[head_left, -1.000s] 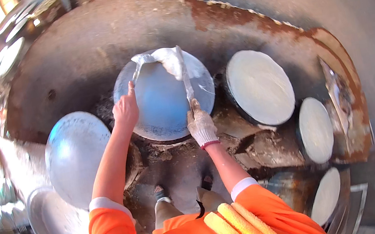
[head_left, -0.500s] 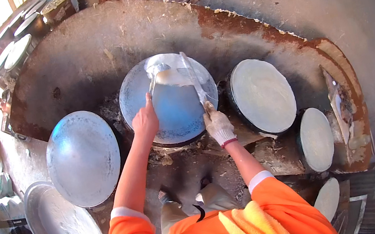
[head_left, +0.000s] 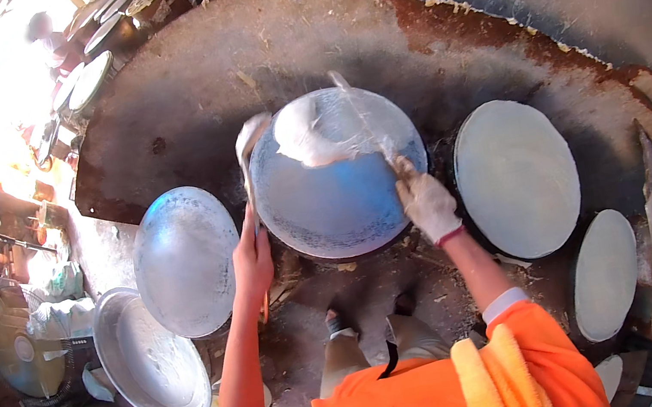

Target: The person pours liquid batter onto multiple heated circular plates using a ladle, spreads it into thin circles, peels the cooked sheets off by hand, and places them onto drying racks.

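Observation:
My left hand (head_left: 252, 262) is closed around the handle of a ladle (head_left: 251, 132), whose bowl is at the far left rim of the round metal griddle (head_left: 328, 216) before me. White batter (head_left: 311, 141) covers part of the griddle's far side, while its near side is bare. Wearing a pale work glove, my right hand (head_left: 428, 201) grips a long flat scraper (head_left: 363, 114). The scraper is blurred and slants across the right part of the griddle, touching the batter's right edge. Its lower end is hidden in the glove.
Left stand a bare round griddle (head_left: 185, 267) and a wide metal basin (head_left: 114, 323) with whitish residue. Two griddles, one larger (head_left: 518, 178) and one smaller (head_left: 607, 276), carry pale layers at right. A curved low wall (head_left: 270, 34) runs behind; a fan (head_left: 24, 348) stands far left.
The ladle has moved left from over the batter to the griddle's rim. The batter patch looks wider. My right hand still holds the scraper over the griddle, and the view has shifted left.

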Available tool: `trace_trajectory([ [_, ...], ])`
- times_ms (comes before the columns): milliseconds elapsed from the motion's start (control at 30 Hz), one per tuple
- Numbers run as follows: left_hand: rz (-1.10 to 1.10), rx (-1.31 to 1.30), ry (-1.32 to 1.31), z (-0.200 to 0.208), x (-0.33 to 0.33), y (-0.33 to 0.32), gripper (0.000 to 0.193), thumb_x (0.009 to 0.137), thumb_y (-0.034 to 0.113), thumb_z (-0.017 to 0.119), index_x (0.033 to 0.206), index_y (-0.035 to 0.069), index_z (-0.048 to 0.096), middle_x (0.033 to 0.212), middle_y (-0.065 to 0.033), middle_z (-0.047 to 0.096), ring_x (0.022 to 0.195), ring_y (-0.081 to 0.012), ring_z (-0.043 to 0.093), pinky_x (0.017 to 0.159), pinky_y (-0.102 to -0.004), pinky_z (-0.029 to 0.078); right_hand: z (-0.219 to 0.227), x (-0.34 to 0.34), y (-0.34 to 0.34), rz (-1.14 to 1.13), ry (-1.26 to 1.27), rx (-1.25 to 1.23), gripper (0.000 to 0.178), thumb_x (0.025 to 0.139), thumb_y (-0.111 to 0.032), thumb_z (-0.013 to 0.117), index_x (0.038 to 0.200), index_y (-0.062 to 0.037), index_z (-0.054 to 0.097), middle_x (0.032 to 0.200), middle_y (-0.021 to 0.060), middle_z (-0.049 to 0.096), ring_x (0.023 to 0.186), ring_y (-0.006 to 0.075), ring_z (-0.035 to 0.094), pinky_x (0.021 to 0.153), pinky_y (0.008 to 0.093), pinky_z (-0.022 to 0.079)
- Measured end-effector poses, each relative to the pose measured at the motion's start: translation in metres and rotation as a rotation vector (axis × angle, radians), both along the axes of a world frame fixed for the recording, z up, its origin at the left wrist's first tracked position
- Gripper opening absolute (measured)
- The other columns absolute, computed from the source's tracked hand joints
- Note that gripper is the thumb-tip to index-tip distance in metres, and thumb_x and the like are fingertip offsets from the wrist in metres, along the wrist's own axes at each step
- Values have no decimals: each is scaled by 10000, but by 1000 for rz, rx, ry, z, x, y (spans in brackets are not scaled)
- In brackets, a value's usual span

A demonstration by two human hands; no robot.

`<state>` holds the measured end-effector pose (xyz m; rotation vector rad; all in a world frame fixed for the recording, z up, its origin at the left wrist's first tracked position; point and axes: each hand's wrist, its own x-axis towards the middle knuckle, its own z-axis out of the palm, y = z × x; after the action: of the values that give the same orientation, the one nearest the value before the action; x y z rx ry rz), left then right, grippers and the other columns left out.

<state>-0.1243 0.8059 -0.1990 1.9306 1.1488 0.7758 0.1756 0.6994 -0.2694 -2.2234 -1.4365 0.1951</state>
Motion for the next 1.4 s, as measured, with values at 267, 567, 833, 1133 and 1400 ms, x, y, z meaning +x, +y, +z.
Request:
trace_trajectory([
  [267,-75,83,206,-66,69,72,508,891,126,444,1377,135,294,786,-244,577,697,-354,599,628,-386,457,-5,-45,6,259,-24,-337,466,903,-308,384,1337,-138,355,1201,166,501,905,344,572,789,431,467],
  [567,-14,250,854,-67,-63,1,604,894,170,441,1422,204,150,824,-154,545,659,-339,594,564,-434,474,64,-80,13,234,176,-528,439,911,-331,366,1311,-151,389,934,158,622,796,361,601,730,432,491],
  [833,40,187,858,-64,-83,-71,629,887,187,443,1426,192,120,851,-165,546,702,-353,589,612,-456,468,39,-51,21,252,265,-167,314,884,-345,453,1105,-157,574,912,190,608,815,391,582,702,427,477],
  [1133,-79,-18,378,-45,-109,-155,634,850,72,492,1412,148,209,754,-132,549,598,-259,558,547,-369,454,63,-52,-85,254,1188,-535,369,835,-115,510,1201,-71,492,695,46,565,517,132,573,463,267,453],
  [1400,-83,-253,-411,64,-102,-54,406,941,129,377,1315,-5,293,706,-16,455,441,-57,375,391,-172,304,50,-251,-30,-143,1866,-5,230,927,-334,456,860,-116,494,600,-34,459,403,69,370,396,203,306],
])
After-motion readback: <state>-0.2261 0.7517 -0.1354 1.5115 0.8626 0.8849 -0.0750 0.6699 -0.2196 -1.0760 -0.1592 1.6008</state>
